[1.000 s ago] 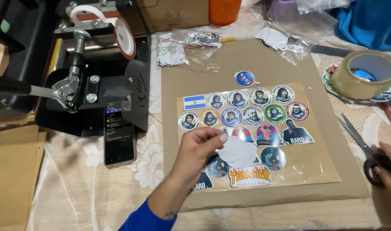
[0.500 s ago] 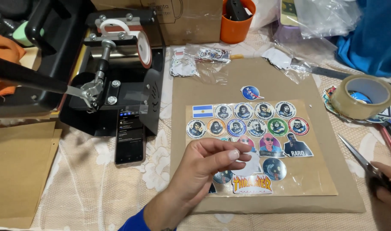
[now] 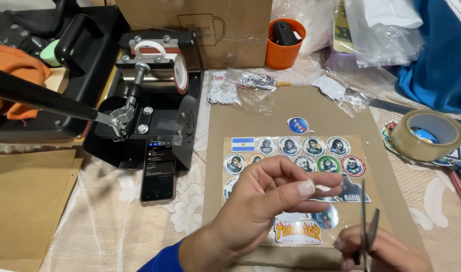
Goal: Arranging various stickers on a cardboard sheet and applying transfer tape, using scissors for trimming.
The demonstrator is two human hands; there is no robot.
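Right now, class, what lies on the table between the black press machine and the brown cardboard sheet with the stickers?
In the head view, a black phone lies between the press machine and the cardboard sheet, on the lace tablecloth.

your one head camera looks steeply down from close above the table (image 3: 114, 221), facing forward over your hands; no second view shares it.
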